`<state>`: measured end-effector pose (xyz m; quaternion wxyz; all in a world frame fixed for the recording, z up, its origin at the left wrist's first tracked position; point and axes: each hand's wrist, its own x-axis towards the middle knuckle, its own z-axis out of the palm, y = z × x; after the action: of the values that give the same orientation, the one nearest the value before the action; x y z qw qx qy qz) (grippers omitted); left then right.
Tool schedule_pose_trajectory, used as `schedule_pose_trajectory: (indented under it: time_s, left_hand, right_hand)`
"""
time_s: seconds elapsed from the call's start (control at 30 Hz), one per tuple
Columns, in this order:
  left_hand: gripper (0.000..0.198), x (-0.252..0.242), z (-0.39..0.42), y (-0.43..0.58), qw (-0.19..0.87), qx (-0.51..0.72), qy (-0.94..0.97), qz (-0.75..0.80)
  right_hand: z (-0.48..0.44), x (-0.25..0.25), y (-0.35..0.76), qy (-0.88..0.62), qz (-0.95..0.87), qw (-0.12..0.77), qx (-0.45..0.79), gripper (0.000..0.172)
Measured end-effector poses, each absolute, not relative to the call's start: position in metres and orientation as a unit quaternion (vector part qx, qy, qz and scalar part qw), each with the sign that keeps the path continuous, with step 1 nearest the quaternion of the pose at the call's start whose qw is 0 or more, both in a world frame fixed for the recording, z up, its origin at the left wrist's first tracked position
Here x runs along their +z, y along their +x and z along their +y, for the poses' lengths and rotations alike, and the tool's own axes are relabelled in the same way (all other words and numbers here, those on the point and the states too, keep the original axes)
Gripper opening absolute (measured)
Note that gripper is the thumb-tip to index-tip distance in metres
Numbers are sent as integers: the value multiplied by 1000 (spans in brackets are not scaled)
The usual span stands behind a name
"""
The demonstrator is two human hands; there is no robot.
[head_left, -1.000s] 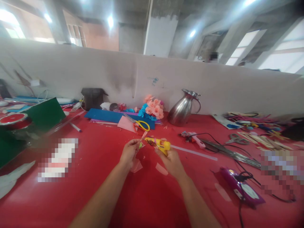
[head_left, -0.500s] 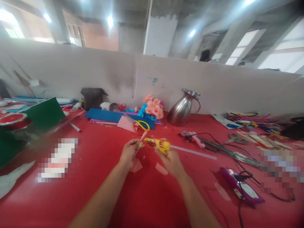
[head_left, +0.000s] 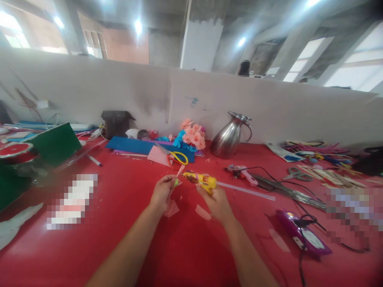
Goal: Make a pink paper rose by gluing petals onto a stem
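My right hand (head_left: 218,202) is closed round the handle of a yellow glue gun (head_left: 206,182). A long translucent glue stick (head_left: 245,191) sticks out from the gun's back end. Its nozzle points left, close to my left hand (head_left: 163,192). That hand is closed in a pinch on a strip of pink paper (head_left: 180,170), whose upper end rises past the fingertips. A small green bit shows beside those fingers; what it is I cannot make out. Below the hands lie pink paper pieces (head_left: 203,212). Yellow-handled scissors (head_left: 178,157) rest just beyond, on a pink sheet (head_left: 158,155).
Behind stand a bunch of pink paper flowers (head_left: 194,137) and a steel jug (head_left: 229,137). To the right lie a pink glue gun (head_left: 245,175), metal wires (head_left: 290,193) and a purple power strip (head_left: 302,233) with cords. A green board (head_left: 55,143) and tape roll (head_left: 16,153) are left.
My right hand has drawn the glue gun slightly to the right, so its nozzle sits a little farther from my left hand. The left hand stays almost still.
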<state>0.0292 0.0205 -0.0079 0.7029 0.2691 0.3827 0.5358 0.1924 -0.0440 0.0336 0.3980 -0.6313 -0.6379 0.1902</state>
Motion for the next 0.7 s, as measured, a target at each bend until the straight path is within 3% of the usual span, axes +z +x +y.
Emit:
schedule_pose_trajectory:
  time_s: [0.3, 0.7]
  left_hand:
    - [26, -8, 18, 30, 718, 517, 268, 380]
    - [17, -6, 20, 28, 716, 532, 250, 377]
  right_hand:
    - [-42, 32, 190, -608, -655, 403, 199, 34]
    - [-43, 33, 191, -617, -653, 397, 187, 33]
